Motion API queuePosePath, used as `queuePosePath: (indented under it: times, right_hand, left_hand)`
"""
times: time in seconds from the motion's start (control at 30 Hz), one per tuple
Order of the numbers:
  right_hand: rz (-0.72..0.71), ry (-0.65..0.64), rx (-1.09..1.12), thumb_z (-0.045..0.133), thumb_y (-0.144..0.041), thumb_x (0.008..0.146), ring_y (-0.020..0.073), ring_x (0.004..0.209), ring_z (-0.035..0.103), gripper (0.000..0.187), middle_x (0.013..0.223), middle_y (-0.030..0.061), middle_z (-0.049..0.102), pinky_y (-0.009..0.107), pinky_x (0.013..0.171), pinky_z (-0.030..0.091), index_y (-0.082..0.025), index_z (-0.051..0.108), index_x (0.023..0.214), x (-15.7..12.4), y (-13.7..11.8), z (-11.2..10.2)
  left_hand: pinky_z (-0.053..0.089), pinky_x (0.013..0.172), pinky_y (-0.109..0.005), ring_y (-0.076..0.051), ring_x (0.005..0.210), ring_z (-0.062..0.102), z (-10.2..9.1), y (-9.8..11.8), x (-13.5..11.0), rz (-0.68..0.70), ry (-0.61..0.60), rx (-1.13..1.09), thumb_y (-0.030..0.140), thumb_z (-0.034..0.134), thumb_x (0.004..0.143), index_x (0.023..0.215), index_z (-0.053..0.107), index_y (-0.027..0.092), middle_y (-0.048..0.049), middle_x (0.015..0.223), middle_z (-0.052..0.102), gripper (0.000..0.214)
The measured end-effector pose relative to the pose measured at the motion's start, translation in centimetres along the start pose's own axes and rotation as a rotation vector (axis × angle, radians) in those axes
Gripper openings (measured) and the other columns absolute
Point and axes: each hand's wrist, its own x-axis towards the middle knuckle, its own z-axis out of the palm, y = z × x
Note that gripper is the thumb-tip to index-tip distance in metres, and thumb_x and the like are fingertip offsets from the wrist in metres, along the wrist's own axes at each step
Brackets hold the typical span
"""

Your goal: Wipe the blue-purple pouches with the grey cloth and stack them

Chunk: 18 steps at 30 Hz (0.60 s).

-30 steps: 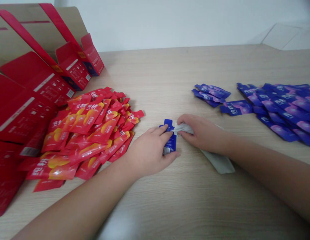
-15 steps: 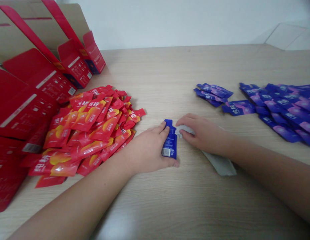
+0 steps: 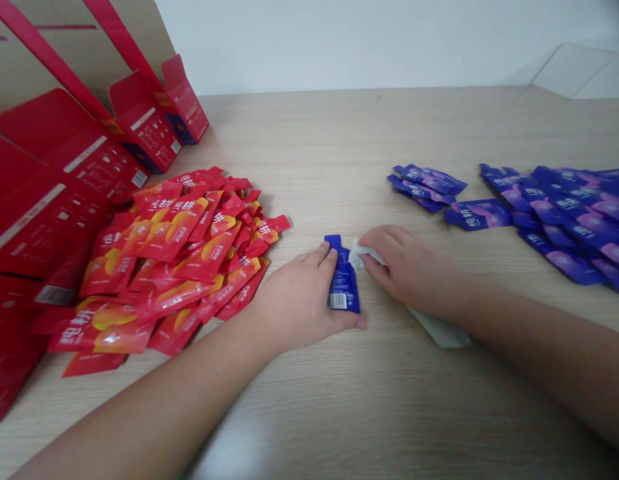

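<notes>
A blue sachet (image 3: pixel 344 287) lies on the table with its barcode side up and its narrow neck pointing away from me. My left hand (image 3: pixel 302 297) holds it down from the left, fingertips near the neck and thumb by the bottom edge. Just to its right, my right hand (image 3: pixel 404 267) pinches a crumpled white wipe (image 3: pixel 362 257) whose tip meets the sachet near its neck. The rest of the wipe trails under my right hand onto the table.
A heap of red-and-orange sachets (image 3: pixel 174 240) lies to the left, beside open red cartons (image 3: pixel 84 160). Several blue-purple sachets (image 3: pixel 579 213) are piled at the right, with a smaller group (image 3: pixel 426 187) nearer the middle. A clear panel (image 3: pixel 572 70) stands at the back right.
The sachet has tilted slightly, its neck leaning further left and its lower end a little to the right. My right hand has shifted slightly right with the wipe, which looks more bunched at the tip.
</notes>
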Motion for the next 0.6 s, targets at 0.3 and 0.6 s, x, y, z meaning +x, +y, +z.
queuePosePath:
  times: [0.3, 0.6]
  right_hand:
    - [-0.176, -0.184, 0.113, 0.056, -0.022, 0.109, 0.0286, 0.107, 0.072, 0.018, 0.108, 0.0122, 0.078, 0.049, 0.102, 0.057, -0.019, 0.073, 0.105, 0.8, -1.6, 0.5]
    - [-0.232, -0.285, -0.020, 0.064, -0.018, 0.103, 0.0305, 0.105, 0.068, 0.011, 0.104, 0.0116, 0.074, 0.048, 0.096, 0.056, -0.019, 0.074, 0.097, 0.7, -2.0, -0.6]
  left_hand:
    - [0.055, 0.110, -0.052, -0.044, 0.139, 0.066, 0.2, 0.2, 0.0, -0.012, 0.044, -0.025, 0.075, 0.085, 0.081, 0.169, 0.030, 0.012, -0.0270, 0.157, 0.060, 0.121]
    - [0.054, 0.116, -0.054, -0.044, 0.144, 0.062, 0.0, 0.2, 0.0, -0.019, 0.016, -0.019, 0.076, 0.083, 0.081, 0.167, 0.035, 0.009, -0.0280, 0.162, 0.056, 0.120]
